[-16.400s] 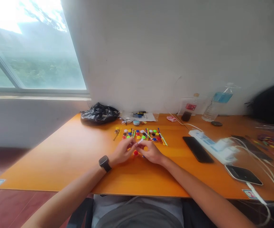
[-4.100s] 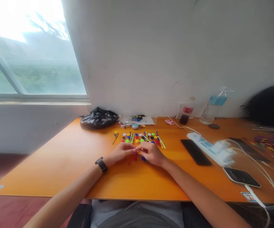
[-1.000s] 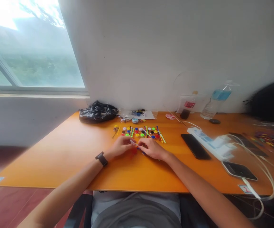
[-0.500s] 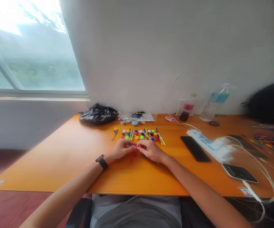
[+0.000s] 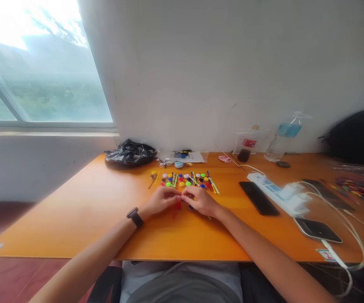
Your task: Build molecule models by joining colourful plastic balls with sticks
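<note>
My left hand [image 5: 162, 199] and my right hand [image 5: 201, 200] meet at the fingertips over the middle of the table. Both are closed in a pinch, and what lies between the fingers is too small and covered to name. Just below the fingertips a translucent red piece [image 5: 178, 206] shows. Past my right hand pokes the end of a thin green stick [image 5: 209, 218]. Beyond the hands lie small round coloured caps [image 5: 182, 184] and thin coloured plastic sticks [image 5: 212, 184] in groups. A dark watch [image 5: 134, 217] is on my left wrist.
To the right lie a black phone [image 5: 259, 198], a white power strip [image 5: 276, 193] with cables, and a second phone [image 5: 318, 229]. Along the wall are a black plastic bag [image 5: 130, 153], a clear bottle [image 5: 275, 147] and a pile of coloured pieces [image 5: 361, 190].
Both hands stay together in almost the same place and pose. The whole view has shifted very slightly.
</note>
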`<action>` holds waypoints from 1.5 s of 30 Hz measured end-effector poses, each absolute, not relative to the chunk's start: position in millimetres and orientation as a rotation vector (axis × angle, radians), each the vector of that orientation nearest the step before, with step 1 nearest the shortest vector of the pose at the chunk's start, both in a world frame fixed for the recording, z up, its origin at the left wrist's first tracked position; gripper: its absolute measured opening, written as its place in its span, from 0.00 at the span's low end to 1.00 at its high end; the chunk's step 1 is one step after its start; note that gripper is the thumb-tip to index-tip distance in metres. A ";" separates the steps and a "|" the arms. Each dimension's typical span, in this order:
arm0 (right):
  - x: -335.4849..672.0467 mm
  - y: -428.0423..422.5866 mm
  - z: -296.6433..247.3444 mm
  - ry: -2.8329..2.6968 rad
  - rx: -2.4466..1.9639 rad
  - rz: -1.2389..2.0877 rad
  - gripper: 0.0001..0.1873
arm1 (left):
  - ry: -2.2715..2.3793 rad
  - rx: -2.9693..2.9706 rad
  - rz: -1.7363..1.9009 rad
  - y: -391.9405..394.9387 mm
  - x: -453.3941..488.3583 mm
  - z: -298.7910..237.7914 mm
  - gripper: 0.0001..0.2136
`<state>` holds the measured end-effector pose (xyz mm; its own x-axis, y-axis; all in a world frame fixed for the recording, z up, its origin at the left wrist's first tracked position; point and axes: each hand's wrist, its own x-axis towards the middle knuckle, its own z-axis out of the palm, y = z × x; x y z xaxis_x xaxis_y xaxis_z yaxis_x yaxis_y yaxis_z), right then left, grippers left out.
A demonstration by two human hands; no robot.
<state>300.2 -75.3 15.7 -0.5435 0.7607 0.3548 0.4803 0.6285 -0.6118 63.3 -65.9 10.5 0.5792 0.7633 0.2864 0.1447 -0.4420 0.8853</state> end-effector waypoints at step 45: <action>301.0 -76.9 16.0 -2.387 -1.084 0.569 0.10 | 0.787 2.040 0.855 -71.7 65.3 15.5 0.13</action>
